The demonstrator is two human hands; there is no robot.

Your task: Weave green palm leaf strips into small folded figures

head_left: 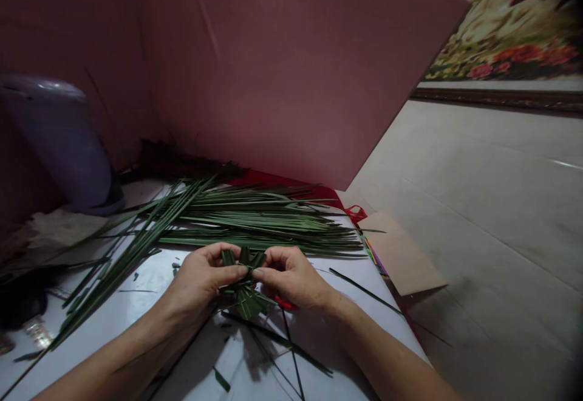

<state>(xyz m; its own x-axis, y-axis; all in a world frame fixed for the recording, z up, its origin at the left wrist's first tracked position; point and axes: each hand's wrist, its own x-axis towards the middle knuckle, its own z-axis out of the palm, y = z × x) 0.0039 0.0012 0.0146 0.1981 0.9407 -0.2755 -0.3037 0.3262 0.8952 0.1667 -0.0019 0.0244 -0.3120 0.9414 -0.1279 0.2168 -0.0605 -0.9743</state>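
Observation:
Between my two hands, above the white table, is a small figure folded from green leaf strips (248, 301), with loops at the top and a fanned end below. My left hand (207, 276) pinches its left side between thumb and fingers. From the right, my right hand (291, 276) grips the middle with thumb and bent fingers. Both thumb tips nearly meet at the centre. Something red (286, 302) shows under my right hand, mostly hidden. Loose leaf strips (296, 352) lie below the hands.
A thick pile of long green leaves (255, 219) lies behind the hands on the white table (364, 291). A purple container (68, 146) stands at the left, near crumpled white plastic (64, 228). A pink panel (296, 73) rises behind. Brown cardboard (403, 255) lies beyond the right edge.

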